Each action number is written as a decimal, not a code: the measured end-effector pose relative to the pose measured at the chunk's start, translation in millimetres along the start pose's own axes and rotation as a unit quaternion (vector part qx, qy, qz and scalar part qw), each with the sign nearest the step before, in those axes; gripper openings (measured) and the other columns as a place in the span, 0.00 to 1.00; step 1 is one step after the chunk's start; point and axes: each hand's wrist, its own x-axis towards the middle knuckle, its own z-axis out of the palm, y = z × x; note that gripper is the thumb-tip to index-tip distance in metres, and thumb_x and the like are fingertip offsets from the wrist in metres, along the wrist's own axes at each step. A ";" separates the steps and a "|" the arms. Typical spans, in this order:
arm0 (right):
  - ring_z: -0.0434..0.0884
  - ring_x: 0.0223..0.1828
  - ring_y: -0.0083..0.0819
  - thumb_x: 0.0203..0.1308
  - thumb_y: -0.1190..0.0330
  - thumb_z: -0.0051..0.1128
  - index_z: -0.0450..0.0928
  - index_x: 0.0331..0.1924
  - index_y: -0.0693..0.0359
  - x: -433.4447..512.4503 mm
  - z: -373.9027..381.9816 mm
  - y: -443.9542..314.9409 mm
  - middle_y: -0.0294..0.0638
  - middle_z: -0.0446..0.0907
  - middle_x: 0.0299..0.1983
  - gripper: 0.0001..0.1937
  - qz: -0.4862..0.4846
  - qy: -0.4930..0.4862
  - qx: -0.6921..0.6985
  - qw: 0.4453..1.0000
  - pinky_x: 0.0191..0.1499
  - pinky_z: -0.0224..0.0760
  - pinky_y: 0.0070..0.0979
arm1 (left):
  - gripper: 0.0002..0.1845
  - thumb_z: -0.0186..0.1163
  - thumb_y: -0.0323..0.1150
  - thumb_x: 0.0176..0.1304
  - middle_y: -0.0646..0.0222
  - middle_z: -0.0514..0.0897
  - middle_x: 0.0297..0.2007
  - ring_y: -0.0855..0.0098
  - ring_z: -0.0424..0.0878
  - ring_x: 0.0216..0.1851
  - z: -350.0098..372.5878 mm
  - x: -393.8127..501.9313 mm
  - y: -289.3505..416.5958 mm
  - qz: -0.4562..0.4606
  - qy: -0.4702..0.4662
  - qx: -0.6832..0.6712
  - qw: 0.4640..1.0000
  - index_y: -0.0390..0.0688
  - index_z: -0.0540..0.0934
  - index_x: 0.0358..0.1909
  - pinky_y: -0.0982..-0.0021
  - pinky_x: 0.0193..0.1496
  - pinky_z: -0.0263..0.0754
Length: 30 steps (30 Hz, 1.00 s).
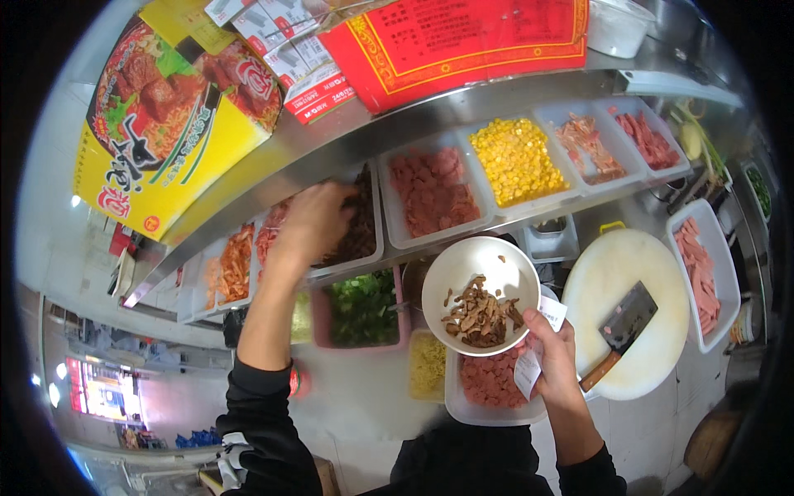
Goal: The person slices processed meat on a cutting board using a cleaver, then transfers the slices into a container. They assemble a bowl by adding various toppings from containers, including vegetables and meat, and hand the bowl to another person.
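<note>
My right hand [552,356] grips the rim of a white bowl [496,260], with white paper slips [528,370] caught between its fingers. Brown cooked strips, perhaps meat, [481,313] lie in the bottom of the bowl. My left hand [316,220] reaches over a plastic tub of dark brown pieces [363,232] on the steel shelf. Its fingertips are blurred and partly hidden, so whether they pinch anything is unclear. Just right of that tub stands a tub of raw pink meat [434,192].
Along the shelf stand tubs of corn kernels [518,161], shredded meat [589,149] and orange-red strips [236,263]. Lower down are chopped greens [366,307] and diced meat [490,379]. A cleaver [629,316] rests on a round cutting board [620,266]. A yellow noodle carton [180,118] rises at left.
</note>
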 end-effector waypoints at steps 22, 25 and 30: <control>0.78 0.26 0.19 0.66 0.62 0.69 0.83 0.44 0.65 38.8 -45.1 -32.5 0.35 0.81 0.29 0.14 0.009 -0.023 -0.005 1.000 0.32 0.70 0.18 | 0.15 0.67 0.22 0.67 0.57 0.92 0.42 0.72 0.91 0.39 14.3 27.6 149.1 0.133 -0.165 -0.420 0.883 0.30 0.85 0.55 0.69 0.44 0.86; 0.79 0.27 0.19 0.66 0.63 0.69 0.83 0.44 0.66 37.3 -46.7 -32.7 0.36 0.82 0.29 0.13 0.013 -0.032 0.011 0.999 0.32 0.71 0.19 | 0.17 0.67 0.24 0.68 0.54 0.91 0.38 0.71 0.91 0.34 17.2 19.2 174.2 0.206 -0.151 -0.291 0.922 0.32 0.84 0.57 0.69 0.39 0.85; 0.78 0.27 0.19 0.68 0.65 0.67 0.81 0.46 0.65 37.3 -54.6 -30.3 0.34 0.82 0.31 0.12 -0.003 -0.031 0.005 1.000 0.32 0.71 0.19 | 0.13 0.69 0.25 0.67 0.58 0.90 0.35 0.69 0.90 0.30 15.6 23.1 185.5 0.130 -0.198 -0.319 0.918 0.32 0.86 0.51 0.71 0.35 0.84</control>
